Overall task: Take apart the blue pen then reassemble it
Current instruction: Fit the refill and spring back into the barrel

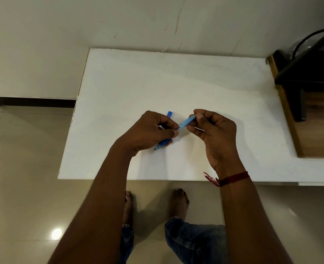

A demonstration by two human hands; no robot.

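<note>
Both hands hold the blue pen over the middle of the white table [176,79]. My left hand [149,130] is closed around the darker front part of the pen [162,144], whose tip pokes out below the palm toward the lower left. My right hand [212,128] pinches the light blue rear barrel [186,123] between thumb and fingers. The two parts meet between the hands; whether they are joined or apart is hidden by the fingers. A small blue pen piece [169,113] lies on the table just behind my left hand.
The table's front edge runs just below my wrists, with the tiled floor [24,187] and my feet beneath. A dark stand [306,73] on a wooden surface sits at the right end. The wall is behind the table.
</note>
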